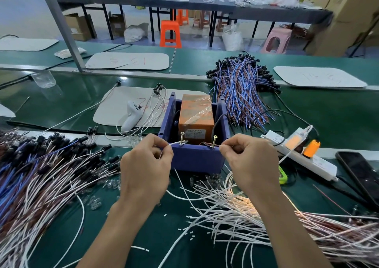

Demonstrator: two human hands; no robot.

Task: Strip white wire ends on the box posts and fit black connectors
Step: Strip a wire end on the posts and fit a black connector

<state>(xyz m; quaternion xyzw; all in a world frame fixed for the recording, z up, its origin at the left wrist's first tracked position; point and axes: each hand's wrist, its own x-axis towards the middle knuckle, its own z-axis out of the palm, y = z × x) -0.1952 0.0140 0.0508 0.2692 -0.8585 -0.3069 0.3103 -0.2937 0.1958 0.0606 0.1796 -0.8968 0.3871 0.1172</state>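
A blue plastic box stands on the green bench with two brass screw posts, the left post and the right post, rising from its front rim. My left hand pinches a white wire whose end reaches the left post. My right hand pinches a wire end held against the right post. An orange taped block fills the box. Loose white wires lie below my right hand. Wires fitted with black connectors are heaped at the left.
A bundle of blue and brown wires with black ends lies behind the box on the right. A white power strip, a black phone and a white controller on a grey mat are nearby. Short white insulation bits dot the bench.
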